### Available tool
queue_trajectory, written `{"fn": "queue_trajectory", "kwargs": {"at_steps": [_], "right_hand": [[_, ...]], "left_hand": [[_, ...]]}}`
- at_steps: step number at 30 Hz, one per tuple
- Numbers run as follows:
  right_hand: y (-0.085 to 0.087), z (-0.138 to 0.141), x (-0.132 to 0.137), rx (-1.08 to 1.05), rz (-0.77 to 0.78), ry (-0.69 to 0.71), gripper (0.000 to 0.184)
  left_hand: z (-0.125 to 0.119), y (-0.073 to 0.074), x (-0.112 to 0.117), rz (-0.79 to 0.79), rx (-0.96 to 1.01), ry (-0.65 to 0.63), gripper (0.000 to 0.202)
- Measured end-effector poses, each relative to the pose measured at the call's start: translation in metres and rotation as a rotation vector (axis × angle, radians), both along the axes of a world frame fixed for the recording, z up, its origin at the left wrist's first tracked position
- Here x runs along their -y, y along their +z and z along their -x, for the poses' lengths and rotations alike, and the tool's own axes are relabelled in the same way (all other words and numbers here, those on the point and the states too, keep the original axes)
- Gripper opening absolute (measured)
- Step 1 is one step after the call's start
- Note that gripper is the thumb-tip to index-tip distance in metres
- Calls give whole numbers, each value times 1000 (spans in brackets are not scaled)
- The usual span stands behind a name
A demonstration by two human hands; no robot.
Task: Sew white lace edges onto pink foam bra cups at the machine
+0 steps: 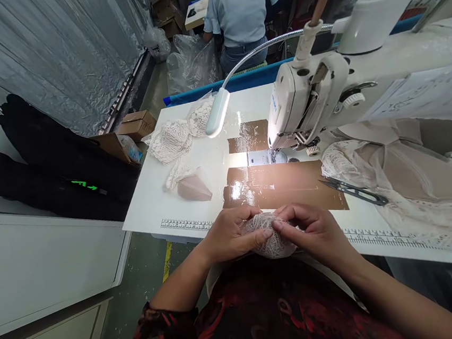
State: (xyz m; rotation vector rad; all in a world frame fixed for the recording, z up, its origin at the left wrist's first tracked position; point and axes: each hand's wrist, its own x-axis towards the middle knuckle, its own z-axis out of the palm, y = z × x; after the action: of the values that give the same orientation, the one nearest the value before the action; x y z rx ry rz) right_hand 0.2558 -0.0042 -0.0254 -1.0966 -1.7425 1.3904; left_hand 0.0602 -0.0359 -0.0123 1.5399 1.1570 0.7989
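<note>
The lace piece [274,246] sits at the near edge of the desk [213,162], just in front of the person's body, bunched between two hands. The left hand [230,235] pinches it from one side, thumb laid along the top; the right hand [315,226] pinches it from the other, fingertips close to the left thumb. With the fingers of both narrowed on the lace, the grip looks meant to keep soft cloth taut and steady, and close to the eyes.

Beyond the hands lies a brown sheet [279,185], apparently taped down to give cloth a smooth path under the machine [287,99]. The lamp [218,114] bends over on its flexible neck, probably to light the needle area. The snips [354,192] lie near the right hand, partly against the pile [418,172], likely for easy reach. On the left, lace cups [173,140] and a beige piece [194,187] rest apart from the sheet, perhaps to leave it free.
</note>
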Motion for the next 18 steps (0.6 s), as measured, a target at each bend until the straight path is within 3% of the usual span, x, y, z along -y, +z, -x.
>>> {"fn": "queue_trajectory", "kwargs": {"at_steps": [9,14,18], "right_hand": [[-6,-2,0,43,44,-12,22],[-7,-5,-6,-18,151,69,27],[0,-7,-10,63,71,88,28]], "left_hand": [[-8,-8,-7,117,128,41,25],[-13,-14,-9,111,139,45,21],[-13,-14,-12,98,187,-24,21]]}}
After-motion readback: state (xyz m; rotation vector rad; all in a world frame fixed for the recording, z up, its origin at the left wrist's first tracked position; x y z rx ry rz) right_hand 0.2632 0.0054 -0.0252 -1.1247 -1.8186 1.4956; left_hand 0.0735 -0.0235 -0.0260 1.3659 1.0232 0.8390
